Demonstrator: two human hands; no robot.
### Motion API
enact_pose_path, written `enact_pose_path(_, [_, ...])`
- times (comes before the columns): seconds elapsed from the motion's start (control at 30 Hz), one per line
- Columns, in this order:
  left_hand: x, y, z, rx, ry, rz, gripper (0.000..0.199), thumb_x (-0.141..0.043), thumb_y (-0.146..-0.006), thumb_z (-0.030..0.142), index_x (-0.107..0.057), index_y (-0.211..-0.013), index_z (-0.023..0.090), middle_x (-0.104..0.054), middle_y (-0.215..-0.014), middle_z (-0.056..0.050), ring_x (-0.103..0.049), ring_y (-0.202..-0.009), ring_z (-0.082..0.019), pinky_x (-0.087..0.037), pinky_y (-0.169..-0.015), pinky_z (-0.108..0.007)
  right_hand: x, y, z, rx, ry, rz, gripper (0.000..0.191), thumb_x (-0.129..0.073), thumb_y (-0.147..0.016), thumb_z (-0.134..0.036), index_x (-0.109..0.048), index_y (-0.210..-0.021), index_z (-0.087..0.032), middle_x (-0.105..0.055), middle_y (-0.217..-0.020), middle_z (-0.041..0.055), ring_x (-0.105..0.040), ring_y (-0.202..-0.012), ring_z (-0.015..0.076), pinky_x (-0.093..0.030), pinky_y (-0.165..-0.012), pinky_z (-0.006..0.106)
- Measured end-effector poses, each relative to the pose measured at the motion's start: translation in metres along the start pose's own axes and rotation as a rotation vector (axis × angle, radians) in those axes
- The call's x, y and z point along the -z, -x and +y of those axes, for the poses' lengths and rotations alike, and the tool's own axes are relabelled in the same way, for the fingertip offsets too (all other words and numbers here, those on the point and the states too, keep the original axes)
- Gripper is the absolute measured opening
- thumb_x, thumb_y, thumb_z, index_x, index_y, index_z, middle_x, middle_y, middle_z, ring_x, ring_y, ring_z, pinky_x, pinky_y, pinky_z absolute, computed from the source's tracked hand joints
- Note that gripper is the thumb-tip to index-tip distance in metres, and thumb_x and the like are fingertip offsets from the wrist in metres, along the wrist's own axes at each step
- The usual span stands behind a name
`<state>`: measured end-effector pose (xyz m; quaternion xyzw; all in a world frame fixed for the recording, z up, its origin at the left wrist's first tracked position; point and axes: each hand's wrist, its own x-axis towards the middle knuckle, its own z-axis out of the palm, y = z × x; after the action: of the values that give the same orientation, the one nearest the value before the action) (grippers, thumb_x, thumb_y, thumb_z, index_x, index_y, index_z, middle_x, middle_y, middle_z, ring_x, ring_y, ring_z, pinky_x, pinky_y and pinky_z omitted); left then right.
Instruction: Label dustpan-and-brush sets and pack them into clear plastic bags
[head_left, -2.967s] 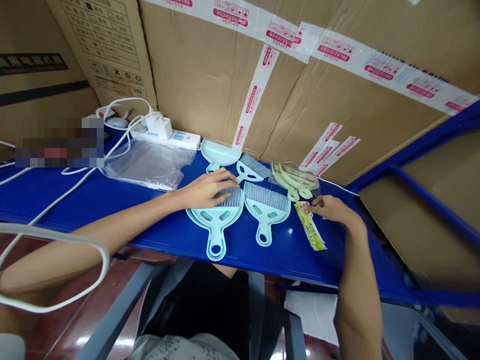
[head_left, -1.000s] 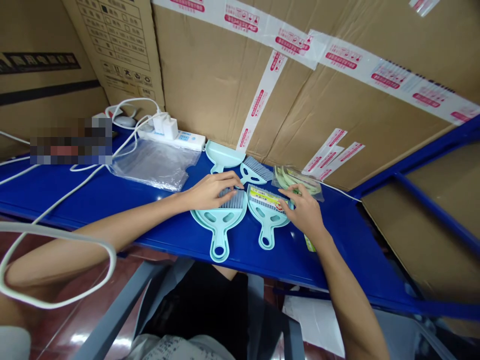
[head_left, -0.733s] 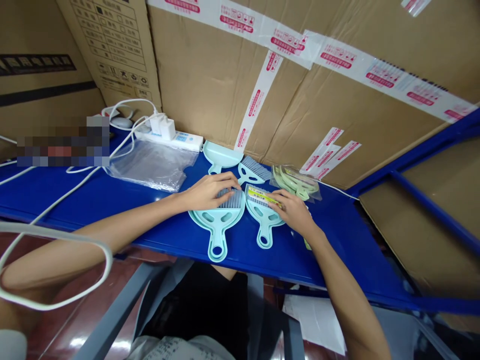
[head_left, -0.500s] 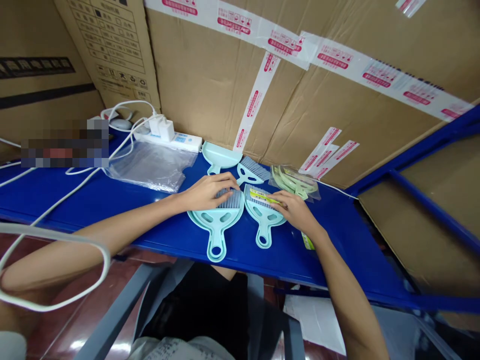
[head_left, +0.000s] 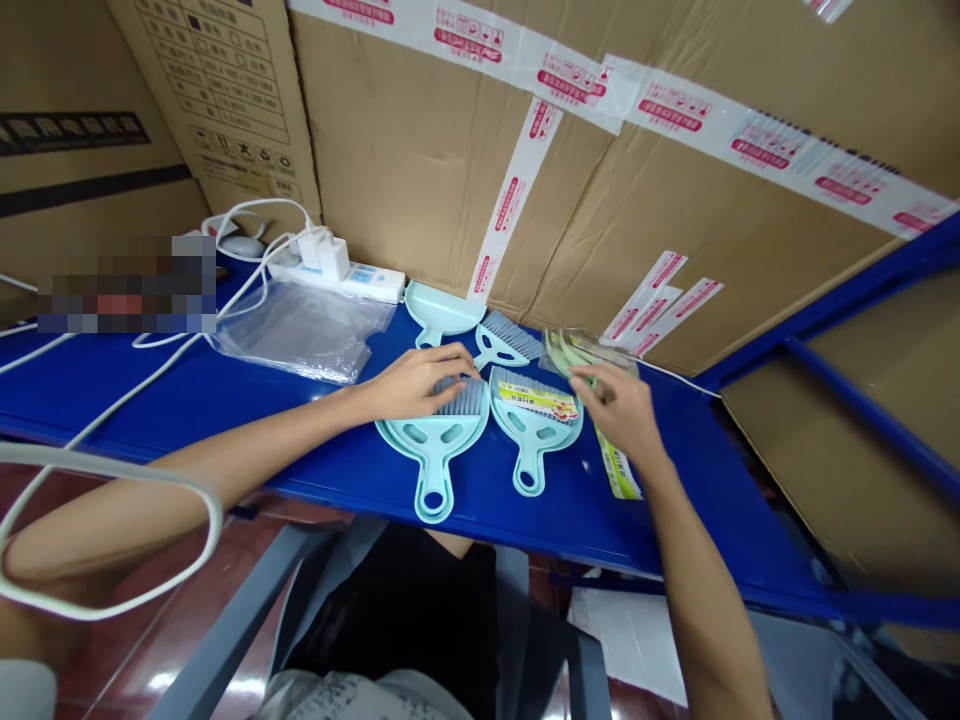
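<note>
Blue worktop (head_left: 150,380) against taped cartons (head_left: 450,180). Left hand (head_left: 416,382) lies flat, fingers spread, on a brush (head_left: 439,430); right hand (head_left: 619,410) hovers loosely open, empty; a blurred patch hides something.

2 mint-green brush-and-dustpan sets lie flat on the blue shelf (head_left: 225,400), side by side, handles toward the person, grey bristles away. Left set (head_left: 435,435): left hand (head_left: 416,380) rests palm-down on its bristles. Right set (head_left: 532,425): a yellow-and-red label (head_left: 538,401) lies across its bristles. Right hand (head_left: 619,410) hovers just right of it, fingers loosely spread. More label strips (head_left: 619,467) lie flat beside that hand.
</note>
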<state>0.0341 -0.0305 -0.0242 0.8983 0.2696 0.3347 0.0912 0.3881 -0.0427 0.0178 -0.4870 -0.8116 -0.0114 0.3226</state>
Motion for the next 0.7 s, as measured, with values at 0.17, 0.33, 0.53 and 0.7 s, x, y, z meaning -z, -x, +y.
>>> enact_pose_path(0.17, [0.000,0.000,0.000,-0.007,0.004,-0.003,0.027,-0.049,-0.107,0.024,-0.069,-0.125,0.019,-0.069,-0.126,-0.010,-0.072,-0.109,-0.022,-0.059,-0.094,-0.037,0.040,0.000,0.041,-0.369,0.181,0.309,0.025,-0.059,-0.091,-0.030,-0.081,-0.095,-0.017,-0.073,-0.072,0.0063,-0.056,-0.056,0.0184,-0.044,-0.061,0.032])
enact_pose_path(0.33, [0.000,0.000,0.001,-0.017,-0.007,0.001,0.027,-0.050,-0.106,0.023,-0.070,-0.125,0.019,-0.070,-0.125,-0.010,-0.073,-0.107,-0.022,-0.060,-0.092,-0.036,0.055,0.009,0.092,-0.647,0.194,-0.271,0.019,-0.074,-0.080,-0.037,-0.075,-0.089,-0.021,-0.075,-0.070,0.0059,-0.067,-0.060,0.0210,-0.048,-0.058,0.031])
enact_pose_path(0.53, [0.000,0.000,0.001,-0.029,-0.012,0.005,0.027,-0.050,-0.106,0.023,-0.070,-0.124,0.019,-0.070,-0.124,-0.010,-0.073,-0.109,-0.022,-0.059,-0.093,-0.035,0.044,0.015,0.097,-0.695,-0.054,-0.618,0.066,-0.091,-0.061,-0.067,-0.064,-0.097,-0.019,-0.074,-0.072,0.0048,-0.065,-0.058,0.0160,-0.048,-0.048,0.025])
enact_pose_path(0.7, [0.000,0.000,0.001,-0.033,-0.020,0.004,0.027,-0.050,-0.106,0.022,-0.070,-0.124,0.019,-0.070,-0.125,-0.009,-0.073,-0.107,-0.022,-0.059,-0.090,-0.034,0.041,0.012,0.091,-0.588,-0.093,-0.694,0.059,-0.088,-0.059,-0.071,-0.063,-0.074,-0.019,-0.066,-0.061,0.0012,-0.058,-0.055,0.0142,-0.044,-0.049,0.025])
